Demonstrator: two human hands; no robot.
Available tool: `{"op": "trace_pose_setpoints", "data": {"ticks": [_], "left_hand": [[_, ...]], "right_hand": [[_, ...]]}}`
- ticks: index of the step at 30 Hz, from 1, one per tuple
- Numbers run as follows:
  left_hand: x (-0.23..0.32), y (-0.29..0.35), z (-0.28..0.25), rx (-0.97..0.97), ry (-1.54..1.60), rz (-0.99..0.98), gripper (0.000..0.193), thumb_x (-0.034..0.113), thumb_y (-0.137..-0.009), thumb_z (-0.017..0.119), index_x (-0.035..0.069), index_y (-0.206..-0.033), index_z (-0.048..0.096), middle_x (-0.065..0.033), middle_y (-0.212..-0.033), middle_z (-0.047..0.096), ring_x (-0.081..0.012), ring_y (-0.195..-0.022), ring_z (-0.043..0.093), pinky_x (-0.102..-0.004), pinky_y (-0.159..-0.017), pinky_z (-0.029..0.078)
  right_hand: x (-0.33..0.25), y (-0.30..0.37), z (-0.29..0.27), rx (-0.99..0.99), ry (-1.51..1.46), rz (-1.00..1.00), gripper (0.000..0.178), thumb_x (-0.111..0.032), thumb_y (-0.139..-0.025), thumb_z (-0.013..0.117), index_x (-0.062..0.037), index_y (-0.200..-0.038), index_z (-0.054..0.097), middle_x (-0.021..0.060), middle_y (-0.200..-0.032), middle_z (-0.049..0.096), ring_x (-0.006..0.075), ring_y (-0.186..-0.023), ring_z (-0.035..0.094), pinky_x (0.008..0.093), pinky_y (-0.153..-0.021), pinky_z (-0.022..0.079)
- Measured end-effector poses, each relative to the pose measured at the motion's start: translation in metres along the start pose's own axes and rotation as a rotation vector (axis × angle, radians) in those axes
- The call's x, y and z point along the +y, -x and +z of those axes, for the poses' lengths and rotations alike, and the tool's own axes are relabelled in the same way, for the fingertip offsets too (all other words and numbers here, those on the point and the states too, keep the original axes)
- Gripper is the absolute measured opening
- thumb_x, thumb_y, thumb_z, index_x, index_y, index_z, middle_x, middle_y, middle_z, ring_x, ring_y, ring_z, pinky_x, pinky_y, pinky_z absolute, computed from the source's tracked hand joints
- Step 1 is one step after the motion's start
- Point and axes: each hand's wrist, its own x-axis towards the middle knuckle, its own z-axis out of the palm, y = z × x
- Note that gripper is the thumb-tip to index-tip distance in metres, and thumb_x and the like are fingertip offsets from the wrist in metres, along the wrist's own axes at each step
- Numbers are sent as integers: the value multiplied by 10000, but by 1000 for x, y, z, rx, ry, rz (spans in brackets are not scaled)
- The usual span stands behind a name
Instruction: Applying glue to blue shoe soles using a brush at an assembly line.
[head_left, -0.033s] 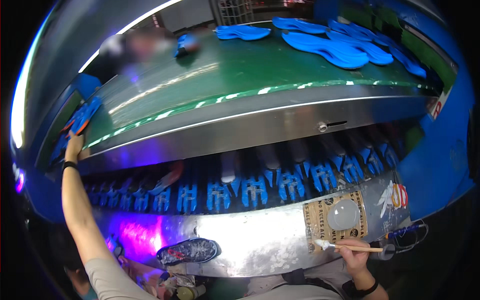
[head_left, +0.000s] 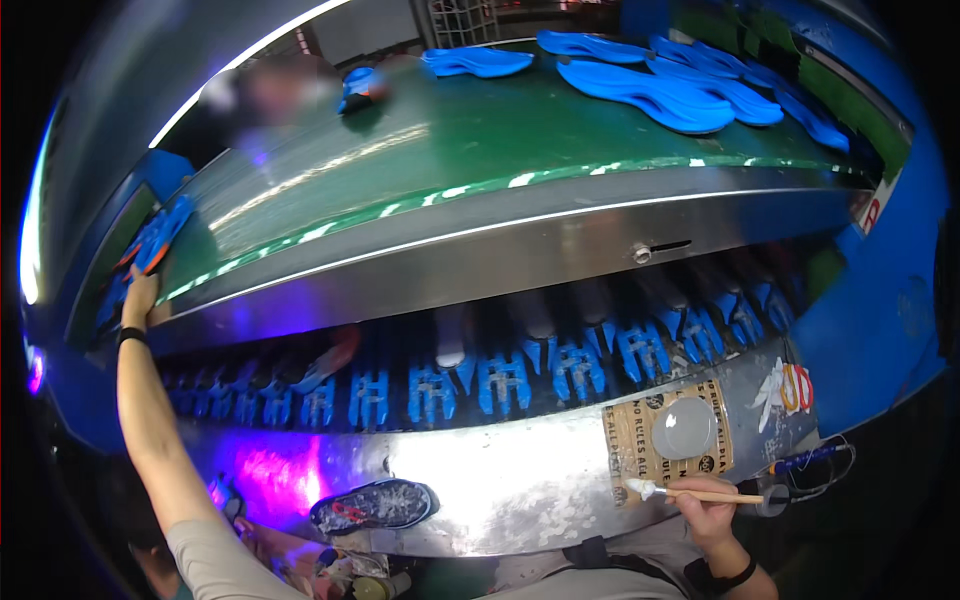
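My left hand [head_left: 140, 298] is stretched out to the far left end of the green conveyor belt. Its fingers close on the near end of a blue shoe sole [head_left: 158, 238] with orange on it; they are partly hidden. Near the right front edge of the metal bench, my right hand [head_left: 708, 520] grips the wooden handle of a brush [head_left: 722, 496]. White stuff coats the bristles, which point left. A round grey dish [head_left: 685, 428] sits on brown printed cardboard [head_left: 628, 450] just beyond the brush. On the bench [head_left: 520, 470] between my arms lies a dark shoe [head_left: 372, 506], smeared whitish.
Several blue soles [head_left: 645, 95] lie on the green belt [head_left: 470, 130], mostly at the far right. A metal rail [head_left: 500, 235] fronts the belt. Below it runs a row of blue clamp-like holders [head_left: 503, 385]. Red and orange bands [head_left: 797, 388] lie at the right. A blurred person [head_left: 270, 100] is opposite.
The whole view has shifted slightly to the left. Both hands keep their places relative to the sole and the brush.
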Motion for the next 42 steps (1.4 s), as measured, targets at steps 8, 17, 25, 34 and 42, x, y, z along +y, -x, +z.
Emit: {"op": "trace_pose_setpoints", "data": {"ticks": [8,17,25,34,42], "left_hand": [[8,25,-26,271,-73,136,211,115,-820,594,-3,-968,687,-282,-997,702,-443,-1004,673,-509,-888,512],[90,67,-66,484,-452,579,318,154,-952,572,-27,-1211,610,-225,-1129,658,-387,-1009,656,-464,-863,540],[236,242,-186,221,448,395,295,248,-859,660,-46,-832,677,-234,-721,658,-415,-705,658,-507,-674,524],[215,248,-163,-272,682,-112,266,176,-954,627,-24,-1126,662,-130,-982,684,-259,-865,658,-394,-759,533],[220,413,-78,-486,1846,74,271,162,-943,651,22,-1174,640,-53,-1078,683,-134,-921,646,-305,-726,525]], "right_hand": [[-1,-14,10,-38,87,-105,149,-52,-832,710,26,-952,753,114,-788,747,216,-694,711,319,-681,551],[-6,-14,-35,130,159,-152,163,-72,-890,684,8,-1013,755,131,-936,757,213,-830,714,320,-742,552],[2,-47,-66,278,233,-83,102,-105,-903,707,-18,-950,734,42,-776,691,89,-669,609,254,-599,474],[-4,-50,-71,161,332,-29,93,-122,-892,701,-37,-911,733,40,-700,675,94,-567,548,272,-540,435],[7,-45,-67,206,124,-252,116,-106,-920,701,-16,-986,733,53,-841,726,84,-678,605,264,-597,473]]}}
